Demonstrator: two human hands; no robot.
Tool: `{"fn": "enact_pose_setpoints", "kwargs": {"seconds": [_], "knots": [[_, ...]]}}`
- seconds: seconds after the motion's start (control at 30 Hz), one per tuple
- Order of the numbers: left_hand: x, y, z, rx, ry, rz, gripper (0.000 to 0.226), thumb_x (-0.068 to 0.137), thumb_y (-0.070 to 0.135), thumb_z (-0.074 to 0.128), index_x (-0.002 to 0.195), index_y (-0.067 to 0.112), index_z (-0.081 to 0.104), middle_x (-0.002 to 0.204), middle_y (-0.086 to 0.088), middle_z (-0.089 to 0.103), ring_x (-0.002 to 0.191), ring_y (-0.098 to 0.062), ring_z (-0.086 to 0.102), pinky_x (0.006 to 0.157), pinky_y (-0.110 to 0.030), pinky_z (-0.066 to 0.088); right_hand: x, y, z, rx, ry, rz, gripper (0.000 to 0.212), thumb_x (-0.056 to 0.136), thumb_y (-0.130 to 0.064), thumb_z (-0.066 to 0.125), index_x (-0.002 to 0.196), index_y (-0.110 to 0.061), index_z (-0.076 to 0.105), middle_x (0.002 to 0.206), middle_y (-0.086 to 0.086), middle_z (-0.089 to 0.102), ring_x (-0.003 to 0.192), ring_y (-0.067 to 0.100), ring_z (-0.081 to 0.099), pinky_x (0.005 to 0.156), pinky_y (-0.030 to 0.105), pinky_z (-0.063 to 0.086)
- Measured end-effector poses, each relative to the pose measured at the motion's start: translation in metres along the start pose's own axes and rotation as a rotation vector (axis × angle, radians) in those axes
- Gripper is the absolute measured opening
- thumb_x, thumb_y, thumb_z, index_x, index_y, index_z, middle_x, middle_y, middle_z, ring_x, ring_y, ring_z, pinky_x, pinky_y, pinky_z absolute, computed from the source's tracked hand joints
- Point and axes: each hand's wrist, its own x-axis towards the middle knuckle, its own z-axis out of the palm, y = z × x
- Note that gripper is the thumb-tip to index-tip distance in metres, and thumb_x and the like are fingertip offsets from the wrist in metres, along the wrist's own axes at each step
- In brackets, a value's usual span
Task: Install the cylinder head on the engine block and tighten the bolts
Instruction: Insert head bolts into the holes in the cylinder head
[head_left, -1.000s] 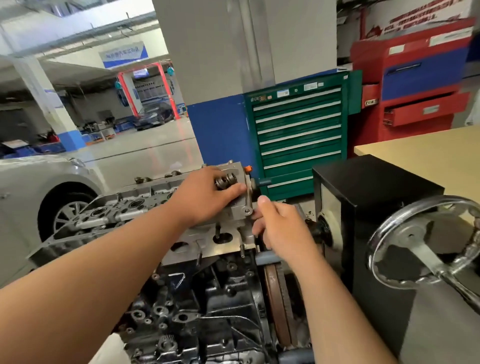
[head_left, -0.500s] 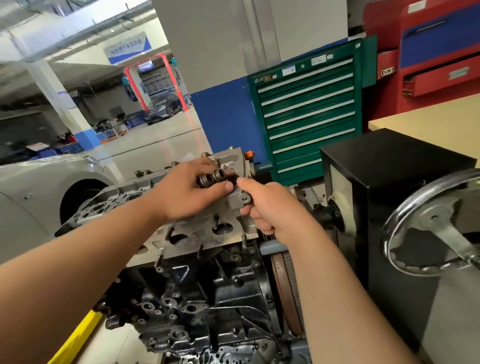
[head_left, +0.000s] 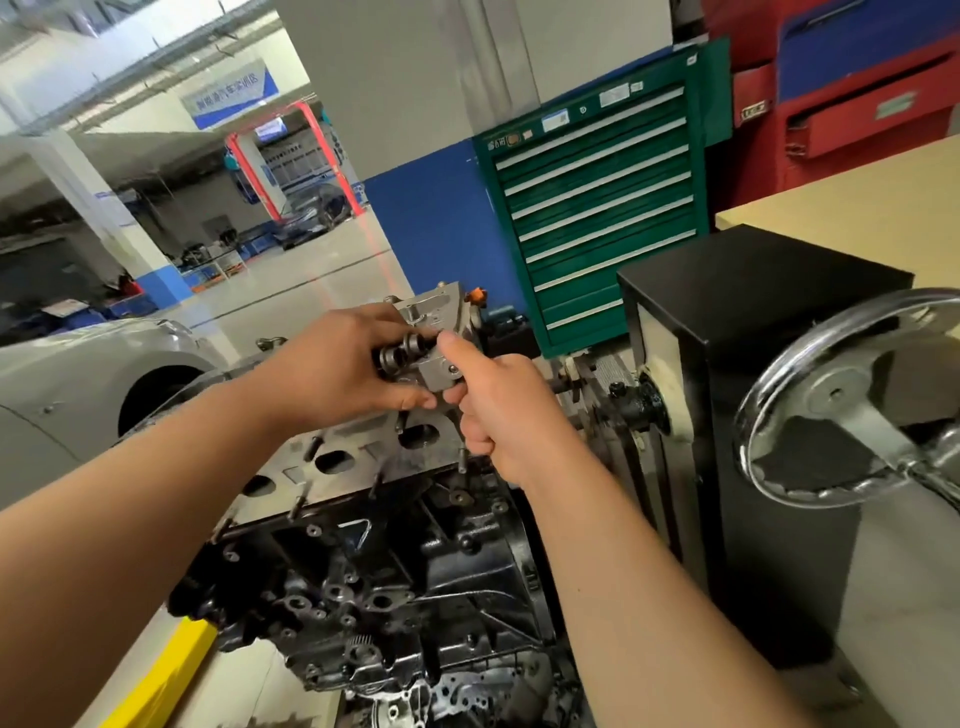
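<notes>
The grey aluminium cylinder head (head_left: 332, 457) sits on top of the black engine block (head_left: 395, 582), which is mounted on a stand. My left hand (head_left: 337, 364) lies over the near end of the head and grips a bunch of dark bolts (head_left: 402, 351) with their heads showing between thumb and fingers. My right hand (head_left: 498, 410) is just beside it, fingers curled, thumb and forefinger pinching at the bolt bunch by the head's end bracket. Studs stick out of the head's side face.
A black stand box (head_left: 753, 364) with a chrome handwheel (head_left: 852, 400) stands right of the engine. Behind are a green drawer cabinet (head_left: 597, 208), a red cabinet (head_left: 852, 93) and a beige tabletop (head_left: 857, 197). A silver car (head_left: 78, 374) is at left; a yellow floor strip (head_left: 166, 670) lies below.
My right hand has risen from the head's end face to the bolts in my left hand. The view has shifted, so the engine sits higher and more central.
</notes>
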Motion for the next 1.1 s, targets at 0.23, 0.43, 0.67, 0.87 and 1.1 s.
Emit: {"fn": "enact_pose_setpoints", "kwargs": {"seconds": [0.23, 0.43, 0.67, 0.87, 1.1], "knots": [[-0.005, 0.000, 0.013, -0.035, 0.077, -0.040, 0.084, 0.061, 0.061, 0.065, 0.134, 0.019, 0.057, 0.100, 0.003, 0.055, 0.091, -0.017, 0.057, 0.078, -0.026, 0.040, -0.005, 0.010, -0.004, -0.007, 0.055, -0.029, 0.045, 0.083, -0.053, 0.064, 0.079, -0.009, 0.060, 0.045, -0.011, 0.057, 0.034, 0.008, 0.037, 0.035, 0.020, 0.026], [-0.035, 0.008, 0.019, -0.094, 0.378, -0.133, 0.036, 0.082, 0.047, 0.069, 0.110, 0.024, 0.071, 0.091, 0.008, 0.057, 0.078, -0.008, 0.054, 0.070, -0.023, 0.039, -0.033, -0.012, -0.014, -0.912, 0.243, -0.423, 0.050, 0.088, -0.057, 0.048, 0.056, -0.019, 0.051, 0.047, -0.009, 0.052, 0.043, 0.007, 0.047, 0.047, 0.027, 0.040], [-0.064, 0.052, 0.031, -1.348, 0.599, -0.768, 0.044, 0.086, 0.061, 0.053, 0.065, 0.022, 0.059, 0.055, 0.008, 0.054, 0.052, -0.009, 0.052, 0.052, -0.024, 0.042, -0.085, 0.010, 0.028, -0.882, -0.237, -0.259, 0.020, 0.091, -0.046, 0.050, 0.111, -0.044, 0.051, 0.097, -0.025, 0.063, 0.089, -0.007, 0.060, 0.078, 0.025, 0.049], [-0.051, 0.069, 0.016, -1.329, 0.342, -0.591, 0.053, 0.069, 0.073, 0.049, 0.061, 0.025, 0.071, 0.079, 0.000, 0.073, 0.078, -0.021, 0.066, 0.081, -0.039, 0.050, -0.094, 0.003, 0.031, -0.910, -0.075, -0.355, 0.012, 0.098, -0.035, 0.043, 0.095, -0.039, 0.054, 0.078, -0.020, 0.063, 0.066, -0.007, 0.055, 0.058, 0.019, 0.040], [-0.069, 0.060, 0.018, -1.462, 0.133, -0.466, 0.039, 0.088, 0.060, 0.051, 0.099, 0.028, 0.071, 0.100, 0.007, 0.073, 0.088, -0.010, 0.065, 0.086, -0.034, 0.050, -0.088, -0.056, 0.033, -1.387, -0.032, -0.402, 0.017, 0.099, -0.034, 0.042, 0.090, -0.025, 0.053, 0.087, -0.003, 0.060, 0.079, 0.016, 0.057, 0.068, 0.034, 0.046]]}}
